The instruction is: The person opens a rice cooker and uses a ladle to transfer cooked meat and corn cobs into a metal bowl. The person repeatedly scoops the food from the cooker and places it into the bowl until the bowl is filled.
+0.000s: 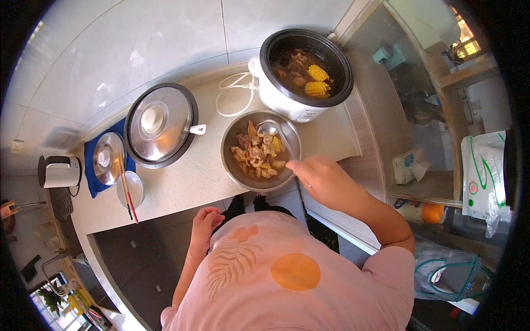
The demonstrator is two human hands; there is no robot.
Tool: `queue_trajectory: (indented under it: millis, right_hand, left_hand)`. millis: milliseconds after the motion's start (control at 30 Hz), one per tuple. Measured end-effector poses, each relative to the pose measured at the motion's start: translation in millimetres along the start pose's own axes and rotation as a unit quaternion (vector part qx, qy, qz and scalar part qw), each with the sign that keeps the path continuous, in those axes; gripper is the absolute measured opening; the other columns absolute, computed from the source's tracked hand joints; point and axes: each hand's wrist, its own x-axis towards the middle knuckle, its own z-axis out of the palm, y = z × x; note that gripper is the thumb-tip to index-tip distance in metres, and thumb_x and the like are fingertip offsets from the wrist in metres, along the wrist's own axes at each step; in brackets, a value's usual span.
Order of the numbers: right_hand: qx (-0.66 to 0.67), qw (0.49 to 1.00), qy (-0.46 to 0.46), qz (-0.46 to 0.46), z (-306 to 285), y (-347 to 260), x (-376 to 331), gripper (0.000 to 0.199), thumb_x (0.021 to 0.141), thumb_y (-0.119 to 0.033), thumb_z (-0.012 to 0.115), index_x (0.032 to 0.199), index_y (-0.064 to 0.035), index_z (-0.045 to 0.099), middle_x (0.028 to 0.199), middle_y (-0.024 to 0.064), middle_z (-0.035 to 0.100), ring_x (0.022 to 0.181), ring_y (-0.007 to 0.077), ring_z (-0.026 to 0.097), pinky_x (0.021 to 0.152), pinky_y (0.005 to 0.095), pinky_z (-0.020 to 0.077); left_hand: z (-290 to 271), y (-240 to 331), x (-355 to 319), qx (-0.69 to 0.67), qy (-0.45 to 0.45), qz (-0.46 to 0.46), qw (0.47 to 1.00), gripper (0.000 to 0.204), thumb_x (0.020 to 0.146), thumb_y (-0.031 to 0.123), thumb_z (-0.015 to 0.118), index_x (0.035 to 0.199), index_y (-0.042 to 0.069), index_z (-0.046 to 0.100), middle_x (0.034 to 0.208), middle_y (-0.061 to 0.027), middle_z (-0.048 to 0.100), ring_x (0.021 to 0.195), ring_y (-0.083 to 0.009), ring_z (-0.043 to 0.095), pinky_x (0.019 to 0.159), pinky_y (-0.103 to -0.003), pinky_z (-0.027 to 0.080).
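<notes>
Grasps ladle (269, 128) in right hand's (316, 176) fingers; rests it among meat (255, 154) and corn (276, 144) in metal bowl (229, 168) (on counter (193, 179), before white cooker (276, 95)). Holds left hand (206, 222) near counter edge with fingers released, loosely curled.

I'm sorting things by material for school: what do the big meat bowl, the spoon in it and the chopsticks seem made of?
The bowl looks like satiny stainless steel: grey with a soft sheen. The spoon seems to be shinier metal, with bright highlights. The chopsticks could be painted wood or plastic: partly brownish, partly red, too small to tell.
</notes>
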Motion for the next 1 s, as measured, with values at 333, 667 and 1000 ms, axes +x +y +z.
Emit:
queue_trajectory:
  millis: [333, 667, 1000]
  right_hand:
    - [-0.006, 1.0, -0.007, -0.025, -5, 3, -9, 0.026, 0.069, -0.004, 0.053, 0.095, -0.0015, 0.052, 0.071, 0.0125, 0.051, 0.067, 0.0291, 0.053, 0.058, 0.037, 0.0432]
    - [0.291, 0.934, 0.137, 0.158, -35, -9, -13, 0.019, 0.085, -0.009, 0.042, 0.099, -0.0013, 0.052, 0.063, 0.0093, 0.055, 0.053, 0.0175, 0.052, 0.049, 0.0281, 0.0422]
    - [0.239, 0.911, 0.245, 0.229, -74, 75, 33, 0.019, 0.086, -0.012, 0.042, 0.097, -0.0013, 0.053, 0.062, 0.0095, 0.056, 0.053, 0.0123, 0.052, 0.05, 0.0261, 0.0429]
  left_hand:
    - [2, -7, 8, 0.012, -0.006, 0.003, 1.0, 0.008, 0.083, 0.006, 0.047, 0.09, 0.003, 0.051, 0.084, -0.005, 0.056, 0.075, -0.0153, 0.057, 0.068, -0.026, 0.047]
    - [4, -8, 14, 0.011, -0.006, 0.008, 1.0, 0.009, 0.082, 0.009, 0.048, 0.089, 0.004, 0.052, 0.084, -0.0042, 0.056, 0.075, -0.013, 0.057, 0.069, -0.023, 0.046]
    - [19, 4, 18, 0.016, 0.006, -0.005, 1.0, 0.01, 0.082, 0.007, 0.047, 0.089, 0.002, 0.051, 0.082, -0.0063, 0.057, 0.073, -0.0153, 0.057, 0.068, -0.025, 0.046]
